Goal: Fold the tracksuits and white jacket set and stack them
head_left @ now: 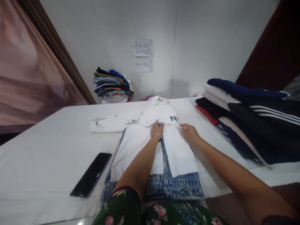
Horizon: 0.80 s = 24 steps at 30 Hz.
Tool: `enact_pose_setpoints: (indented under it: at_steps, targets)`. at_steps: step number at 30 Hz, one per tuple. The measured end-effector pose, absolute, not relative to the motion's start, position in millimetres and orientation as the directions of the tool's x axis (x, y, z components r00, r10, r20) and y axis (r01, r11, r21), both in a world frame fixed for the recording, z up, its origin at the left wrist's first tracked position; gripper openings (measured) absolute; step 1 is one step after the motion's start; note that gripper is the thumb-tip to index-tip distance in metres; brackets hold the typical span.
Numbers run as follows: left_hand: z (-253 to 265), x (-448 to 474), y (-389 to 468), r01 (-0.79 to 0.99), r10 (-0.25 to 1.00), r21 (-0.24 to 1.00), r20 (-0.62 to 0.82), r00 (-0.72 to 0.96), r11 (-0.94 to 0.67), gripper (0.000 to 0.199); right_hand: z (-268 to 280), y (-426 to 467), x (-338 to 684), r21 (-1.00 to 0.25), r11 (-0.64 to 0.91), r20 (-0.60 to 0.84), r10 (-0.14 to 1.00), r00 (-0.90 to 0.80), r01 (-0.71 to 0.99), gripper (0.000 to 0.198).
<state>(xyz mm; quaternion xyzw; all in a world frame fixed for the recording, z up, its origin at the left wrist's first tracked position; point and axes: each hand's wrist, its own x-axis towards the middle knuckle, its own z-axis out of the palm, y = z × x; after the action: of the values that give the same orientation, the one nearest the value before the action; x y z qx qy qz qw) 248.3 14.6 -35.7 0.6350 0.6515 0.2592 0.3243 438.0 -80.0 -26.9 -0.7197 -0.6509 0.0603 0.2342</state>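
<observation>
A white hooded denim jacket point(134, 150) lies spread on the table, with blue denim showing at its hem and along the front opening. Its hood is at the far end and one sleeve stretches out to the left. Near the chest, a dark letter N stands out on the white cloth. My left hand point(157, 130), a bracelet at its wrist, is closed on the jacket's cloth at the middle of the front; its fingertips are partly hidden. At the jacket's right edge is my right hand point(190, 132), its fingers slightly bent and apart, with no cloth visibly gripped.
A black phone point(91, 175) lies on the white table point(47, 150) left of the jacket. Folded clothes are stacked high on the right point(257, 118). Another clothes pile point(112, 84) stands at the back left, by the wall. Handwritten paper sheets point(143, 53) hang on the wall.
</observation>
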Motion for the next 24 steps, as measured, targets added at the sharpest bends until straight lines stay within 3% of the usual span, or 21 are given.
enact_pose_setpoints:
  at_steps: [11,24]
  targets:
    - [-42,247,18,0.637,0.997,0.769,-0.082,0.013,0.055,0.045,-42,1,443,-0.148,-0.148,0.104,0.981,0.165,0.978,0.029]
    - [-45,248,14,0.625,0.993,0.772,-0.097,-0.068,0.118,0.039,-37,-19,458,-0.067,-0.1,0.089,0.99,0.106,0.993,0.038]
